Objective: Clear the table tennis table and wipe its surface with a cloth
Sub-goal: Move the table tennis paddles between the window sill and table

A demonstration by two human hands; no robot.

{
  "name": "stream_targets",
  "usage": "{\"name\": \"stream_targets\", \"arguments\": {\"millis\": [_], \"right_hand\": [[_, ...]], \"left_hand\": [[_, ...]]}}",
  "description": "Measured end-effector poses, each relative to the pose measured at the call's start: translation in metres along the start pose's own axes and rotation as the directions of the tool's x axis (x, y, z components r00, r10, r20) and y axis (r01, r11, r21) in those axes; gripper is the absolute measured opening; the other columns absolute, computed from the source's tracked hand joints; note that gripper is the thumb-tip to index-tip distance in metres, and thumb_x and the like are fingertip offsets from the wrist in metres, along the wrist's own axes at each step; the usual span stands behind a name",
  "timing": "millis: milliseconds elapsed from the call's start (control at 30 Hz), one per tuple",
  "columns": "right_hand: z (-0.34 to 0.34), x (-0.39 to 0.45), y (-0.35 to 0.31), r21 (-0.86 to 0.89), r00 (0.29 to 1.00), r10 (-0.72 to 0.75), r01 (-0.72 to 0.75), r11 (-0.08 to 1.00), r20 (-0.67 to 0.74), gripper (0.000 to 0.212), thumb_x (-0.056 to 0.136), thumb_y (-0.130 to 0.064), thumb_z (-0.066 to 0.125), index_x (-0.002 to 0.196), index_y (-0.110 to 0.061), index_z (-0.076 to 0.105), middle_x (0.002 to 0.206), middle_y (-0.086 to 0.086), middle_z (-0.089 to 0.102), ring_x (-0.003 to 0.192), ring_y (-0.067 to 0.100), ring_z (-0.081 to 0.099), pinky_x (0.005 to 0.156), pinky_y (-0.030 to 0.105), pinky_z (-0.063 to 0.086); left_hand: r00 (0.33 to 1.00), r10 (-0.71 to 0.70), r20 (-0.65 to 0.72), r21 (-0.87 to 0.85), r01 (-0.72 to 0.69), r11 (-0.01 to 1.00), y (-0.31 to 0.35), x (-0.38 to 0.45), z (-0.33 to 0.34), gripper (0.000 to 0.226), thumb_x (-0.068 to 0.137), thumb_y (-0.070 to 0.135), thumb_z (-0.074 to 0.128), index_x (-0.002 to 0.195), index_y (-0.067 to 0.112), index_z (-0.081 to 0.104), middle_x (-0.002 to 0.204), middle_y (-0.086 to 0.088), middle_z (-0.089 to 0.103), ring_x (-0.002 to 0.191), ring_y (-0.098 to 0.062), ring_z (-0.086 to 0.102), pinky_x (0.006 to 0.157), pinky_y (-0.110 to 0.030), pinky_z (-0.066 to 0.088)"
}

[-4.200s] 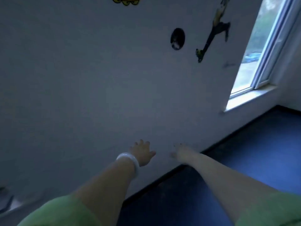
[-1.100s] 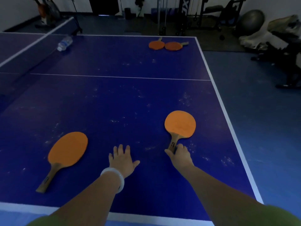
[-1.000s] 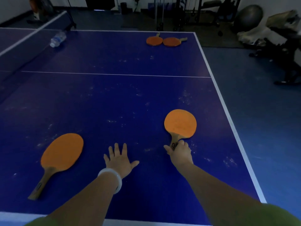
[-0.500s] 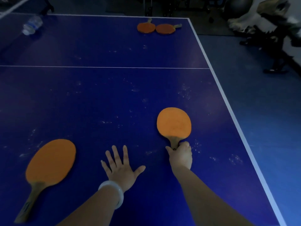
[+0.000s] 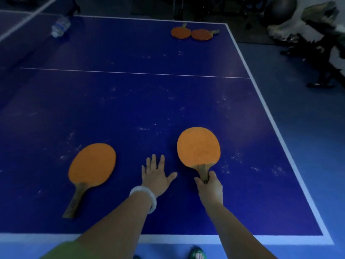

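Observation:
The blue table tennis table (image 5: 140, 101) fills the view, its surface speckled with pale smudges. My right hand (image 5: 210, 187) grips the wooden handle of an orange paddle (image 5: 198, 146) near the right side. My left hand (image 5: 156, 174), a white bangle on its wrist, lies flat with fingers spread on the table between that paddle and a second orange paddle (image 5: 91, 163) lying to its left. Two more orange paddles (image 5: 192, 33) lie together at the far right corner. A clear plastic bottle (image 5: 60, 26) lies on its side at the far left by the net.
The net (image 5: 24, 17) crosses the far left corner. The table's white edge line (image 5: 280, 139) runs down the right side, with blue floor beyond. Gym equipment and a grey exercise ball (image 5: 280, 8) stand at the back right. A green sandal (image 5: 197, 254) shows below the near edge.
The view swung from a wall to the table. My right hand closed round the right paddle's handle, and the paddle now looks nearer and raised. My left hand stayed flat on the table.

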State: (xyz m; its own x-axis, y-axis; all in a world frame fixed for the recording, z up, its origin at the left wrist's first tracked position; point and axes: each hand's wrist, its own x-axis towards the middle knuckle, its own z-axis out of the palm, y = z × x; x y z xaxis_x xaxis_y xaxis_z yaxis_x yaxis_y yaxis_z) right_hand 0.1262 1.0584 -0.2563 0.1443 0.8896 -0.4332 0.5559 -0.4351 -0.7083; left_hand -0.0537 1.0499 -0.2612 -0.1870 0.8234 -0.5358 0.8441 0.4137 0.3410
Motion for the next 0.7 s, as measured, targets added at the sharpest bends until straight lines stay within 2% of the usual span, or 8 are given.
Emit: {"name": "stream_targets", "arguments": {"millis": [67,233,300,400,467,533,600,700], "right_hand": [[0.015,-0.018,-0.006,0.01,0.999,-0.018,0.018,1.0,0.051,0.018,0.093,-0.026,0.062,0.087,-0.02,0.047,0.073,-0.001,0.056,0.055,0.011,0.049,0.045,0.023,0.037],[0.066,-0.06,-0.026,-0.054,0.978,-0.09,0.101,0.993,0.189,0.02,0.093,-0.025,0.063,0.088,-0.016,0.045,0.069,-0.001,0.053,0.05,0.01,0.045,0.04,0.019,0.032],[0.087,-0.075,-0.033,-0.074,0.966,-0.099,0.12,0.99,0.238,0.021,0.094,-0.024,0.062,0.089,-0.014,0.045,0.069,0.0,0.051,0.052,0.012,0.043,0.044,0.023,0.032],[0.116,-0.096,-0.04,-0.133,0.958,-0.098,0.138,0.982,0.27,0.022,0.095,-0.027,0.061,0.095,-0.012,0.045,0.072,0.001,0.052,0.053,0.013,0.045,0.045,0.026,0.032],[0.13,-0.106,-0.042,-0.16,0.957,-0.075,0.124,0.979,0.279,0.025,0.095,-0.028,0.062,0.099,-0.01,0.044,0.073,0.004,0.053,0.053,0.016,0.047,0.044,0.028,0.033],[0.141,-0.113,-0.043,-0.177,0.958,-0.038,0.092,0.98,0.286,0.029,0.095,-0.028,0.062,0.104,-0.007,0.043,0.075,0.007,0.054,0.056,0.019,0.049,0.046,0.029,0.034],[0.149,-0.117,-0.042,-0.199,0.96,-0.009,0.067,0.978,0.28,0.031,0.096,-0.028,0.061,0.105,-0.006,0.042,0.078,0.009,0.056,0.059,0.021,0.052,0.047,0.029,0.036],[0.157,-0.12,-0.041,-0.243,0.962,0.002,0.067,0.968,0.272,0.031,0.097,-0.028,0.059,0.106,-0.005,0.041,0.082,0.011,0.059,0.06,0.022,0.053,0.047,0.029,0.036]], "left_hand": [[0.996,0.045,-0.083,-0.111,-0.054,0.992,-0.021,-0.024,-0.001,0.079,0.097,0.06,0.034,0.155,0.024,-0.005,0.162,-0.004,-0.013,0.149,-0.022,-0.01,0.122,-0.039,0.002],[0.939,-0.055,-0.339,-0.352,-0.073,0.933,-0.091,-0.087,0.003,0.062,0.098,0.046,0.047,0.15,0.018,0.029,0.155,0.002,0.022,0.142,-0.013,0.021,0.117,-0.029,0.023],[0.888,-0.107,-0.447,-0.356,-0.067,0.932,-0.12,-0.104,-0.003,0.053,0.097,0.042,0.05,0.143,0.018,0.041,0.144,0.004,0.035,0.134,-0.012,0.032,0.112,-0.027,0.03],[0.764,-0.225,-0.605,-0.323,0.023,0.946,-0.159,-0.117,-0.016,0.048,0.093,0.042,0.059,0.132,0.016,0.051,0.134,0.0,0.045,0.121,-0.017,0.042,0.102,-0.03,0.035],[0.719,-0.348,-0.602,-0.361,0.144,0.921,-0.18,-0.119,-0.024,0.054,0.088,0.048,0.063,0.13,0.016,0.05,0.134,-0.003,0.043,0.12,-0.021,0.041,0.099,-0.034,0.036],[0.737,-0.446,-0.508,-0.392,0.263,0.882,-0.196,-0.114,-0.029,0.07,0.084,0.057,0.063,0.136,0.016,0.041,0.138,-0.004,0.039,0.124,-0.023,0.039,0.1,-0.035,0.036],[0.775,-0.466,-0.428,-0.413,0.292,0.863,-0.208,-0.108,-0.029,0.084,0.08,0.061,0.065,0.142,0.015,0.033,0.14,-0.004,0.036,0.127,-0.022,0.037,0.104,-0.034,0.035],[0.812,-0.452,-0.37,-0.433,0.279,0.857,-0.222,-0.102,-0.024,0.089,0.077,0.06,0.069,0.142,0.014,0.031,0.137,-0.004,0.036,0.126,-0.022,0.036,0.106,-0.032,0.034]]}}
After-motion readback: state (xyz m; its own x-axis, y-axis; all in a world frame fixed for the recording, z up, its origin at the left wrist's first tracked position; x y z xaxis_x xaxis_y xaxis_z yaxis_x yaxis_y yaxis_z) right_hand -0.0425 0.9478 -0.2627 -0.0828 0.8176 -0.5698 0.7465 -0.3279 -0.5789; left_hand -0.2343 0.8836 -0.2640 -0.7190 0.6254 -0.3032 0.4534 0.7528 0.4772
